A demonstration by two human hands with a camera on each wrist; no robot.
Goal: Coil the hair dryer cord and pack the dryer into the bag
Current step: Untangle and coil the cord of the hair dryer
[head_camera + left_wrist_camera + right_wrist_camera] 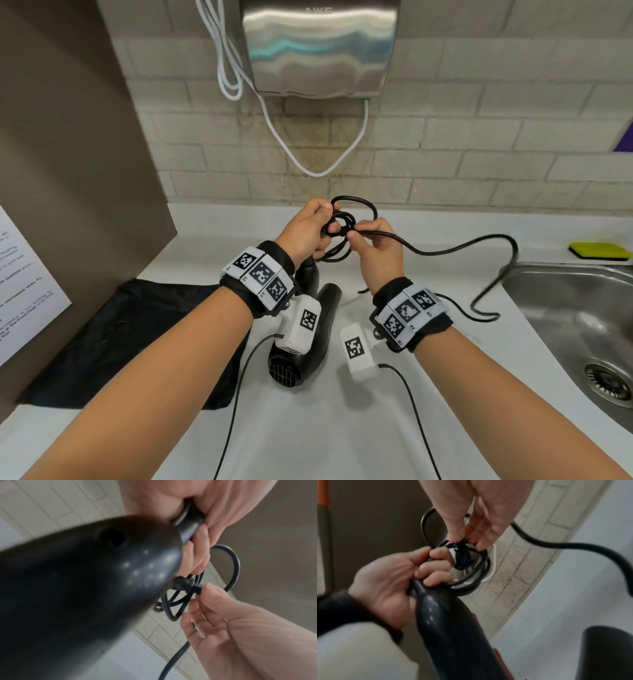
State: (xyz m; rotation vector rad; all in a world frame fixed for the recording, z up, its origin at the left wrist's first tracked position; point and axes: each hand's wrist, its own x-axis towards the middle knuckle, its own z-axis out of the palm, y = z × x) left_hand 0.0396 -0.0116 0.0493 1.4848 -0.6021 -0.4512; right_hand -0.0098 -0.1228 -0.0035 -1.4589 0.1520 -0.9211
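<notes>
Both hands grip the cord (445,248) — left hand (305,229) clutching coils, right hand (376,246) pinching the plug end.

The left hand (202,511) is gripping the dryer's handle (85,588) and coiled cord (178,601); the right hand (223,622) is pinching the plug (187,585).

Wall: pale beige brick-pattern tile wall (445,144)
Fixture: brushed steel hand dryer (320,48)
Bench: white bench (308,428)
Right edge: stainless steel sink (582,308)
</notes>
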